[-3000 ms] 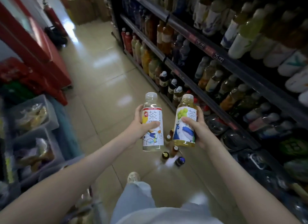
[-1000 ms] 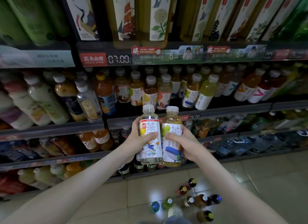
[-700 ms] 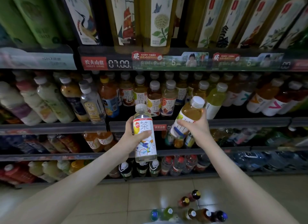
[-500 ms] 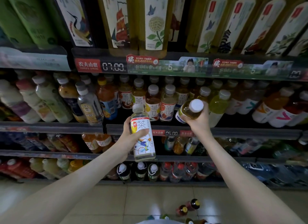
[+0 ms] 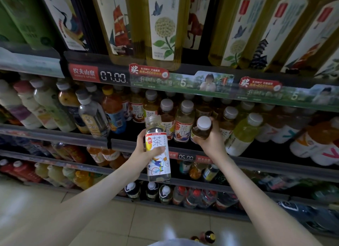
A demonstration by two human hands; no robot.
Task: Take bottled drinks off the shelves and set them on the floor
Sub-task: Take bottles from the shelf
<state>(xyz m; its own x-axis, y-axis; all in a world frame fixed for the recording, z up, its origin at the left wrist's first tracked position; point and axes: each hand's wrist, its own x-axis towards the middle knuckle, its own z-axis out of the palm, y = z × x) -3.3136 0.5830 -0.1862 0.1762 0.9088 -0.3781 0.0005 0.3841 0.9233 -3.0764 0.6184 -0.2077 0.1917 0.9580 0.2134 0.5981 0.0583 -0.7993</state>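
My left hand point(image 5: 145, 150) grips a pale tea bottle with a white bicycle label point(image 5: 158, 150), upright in front of the middle shelf. My right hand point(image 5: 211, 141) holds a yellow tea bottle point(image 5: 201, 129), tipped with its white cap toward me, at the front row of the tea bottles on the middle shelf point(image 5: 183, 123). Two small dark bottles point(image 5: 207, 236) stand on the floor at the bottom edge.
Shelves full of bottled drinks fill the view: tall tea bottles point(image 5: 161, 25) on top, water and juice bottles point(image 5: 91, 115) left, lower rows point(image 5: 165, 192) near the tiled floor point(image 5: 110, 218). Shelf rails with price tags point(image 5: 113, 77) stick out.
I turned from the aisle to face the shelves. My right hand lifted its yellow bottle and tipped it into the middle shelf's front row; the left hand's bottle stayed in front.
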